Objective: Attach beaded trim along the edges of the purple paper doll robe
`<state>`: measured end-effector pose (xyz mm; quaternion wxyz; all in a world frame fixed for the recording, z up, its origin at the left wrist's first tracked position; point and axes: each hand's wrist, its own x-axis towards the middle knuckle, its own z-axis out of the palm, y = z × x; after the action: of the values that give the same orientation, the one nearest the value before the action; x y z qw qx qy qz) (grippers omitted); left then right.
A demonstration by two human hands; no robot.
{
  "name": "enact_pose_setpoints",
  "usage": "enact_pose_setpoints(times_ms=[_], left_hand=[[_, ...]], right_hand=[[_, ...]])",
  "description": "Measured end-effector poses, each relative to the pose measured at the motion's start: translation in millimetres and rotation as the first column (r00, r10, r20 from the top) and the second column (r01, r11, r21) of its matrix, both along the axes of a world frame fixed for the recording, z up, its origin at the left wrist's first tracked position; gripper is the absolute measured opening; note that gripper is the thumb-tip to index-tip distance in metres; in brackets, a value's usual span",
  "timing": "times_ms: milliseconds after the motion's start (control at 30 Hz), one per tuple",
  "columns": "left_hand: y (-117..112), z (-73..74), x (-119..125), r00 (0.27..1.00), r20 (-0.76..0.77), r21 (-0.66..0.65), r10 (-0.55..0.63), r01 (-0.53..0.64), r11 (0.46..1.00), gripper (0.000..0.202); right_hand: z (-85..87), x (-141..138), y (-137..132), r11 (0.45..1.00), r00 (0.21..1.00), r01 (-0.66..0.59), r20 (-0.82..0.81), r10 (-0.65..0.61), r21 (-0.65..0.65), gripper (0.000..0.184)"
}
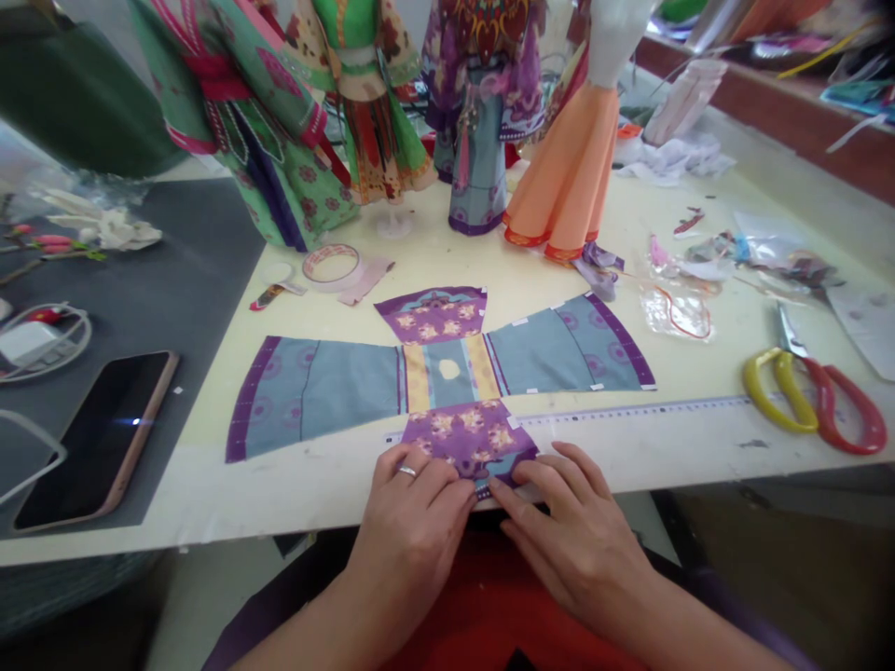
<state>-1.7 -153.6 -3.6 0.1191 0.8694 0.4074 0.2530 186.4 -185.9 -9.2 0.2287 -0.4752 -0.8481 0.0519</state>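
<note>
A cross-shaped cut garment piece point(353, 373) lies flat on the table, grey-blue on its two side wings and purple floral on its upper and lower panels. Its middle has cream bands and a small pale oval. My left hand point(419, 503), with a ring on one finger, has its fingers curled on the lower purple panel point(458, 433) at its near edge. From the other side, my right hand point(566, 513) grips the same edge, index fingertip on top and thumb lower down. A dotted trim shows between the fingertips. Small white strips sit along some of the piece's edges.
A clear ruler point(629, 411) runs under the lower panel. Scissors point(815, 396) lie at right, a phone point(98, 438) at left. Behind are a tape roll point(334, 266), several dressed doll figures, including one in an orange skirt point(566, 177), and plastic bags point(675, 310).
</note>
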Motion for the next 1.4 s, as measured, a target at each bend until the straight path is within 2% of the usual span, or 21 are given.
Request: enact_pose_setpoints(times_ms=[1100,1400], left_hand=[[4.4,6.7,-10.7,1.000,0.011,-0.044,-0.004,0.005,0.999,0.018],[3.5,2.8,-15.6,0.998,-0.031,-0.026,-0.047,0.046,0.999,0.019]], right_hand=[[-1.4,0.3,-0.6,1.000,1.000,0.003,-0.012,-0.003,-0.017,0.024],[-1.9,0.2,-1.6,1.000,1.000,0.004,-0.023,-0.004,-0.014,0.024]])
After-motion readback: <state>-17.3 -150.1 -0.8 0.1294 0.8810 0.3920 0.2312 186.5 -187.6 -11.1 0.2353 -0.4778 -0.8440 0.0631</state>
